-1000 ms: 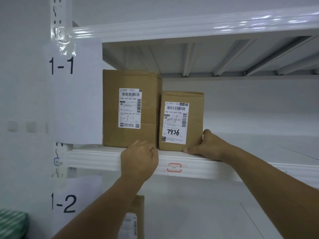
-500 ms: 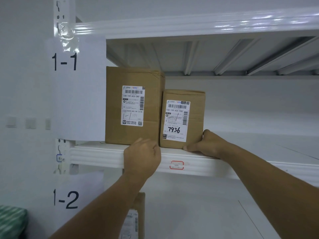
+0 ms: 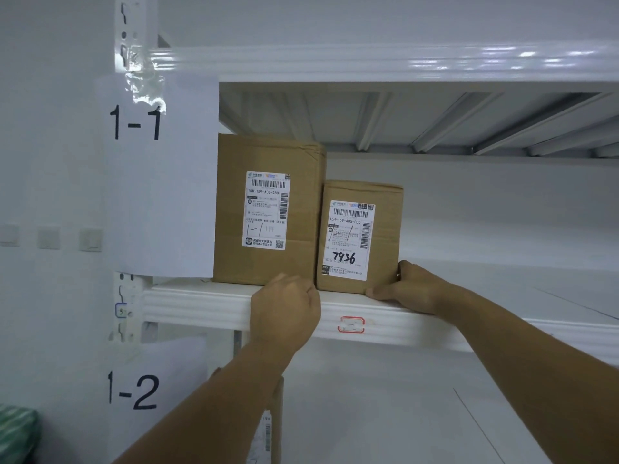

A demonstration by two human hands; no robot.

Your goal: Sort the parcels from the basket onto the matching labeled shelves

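Little has shifted since a second ago: both hands stay at the smaller parcel (image 3: 360, 236), and only the view has drifted a touch. At nine o'clock hangs the paper label 1-1 (image 3: 157, 175), with label 1-2 (image 3: 134, 391) below it. On the white shelf (image 3: 201, 304) a taller parcel (image 3: 268, 209) stands upright, touching the smaller one at its three o'clock. The left hand (image 3: 284, 313) is curled loosely closed at the gap between them. The right hand (image 3: 407, 284) lies open against the smaller parcel's lower right corner.
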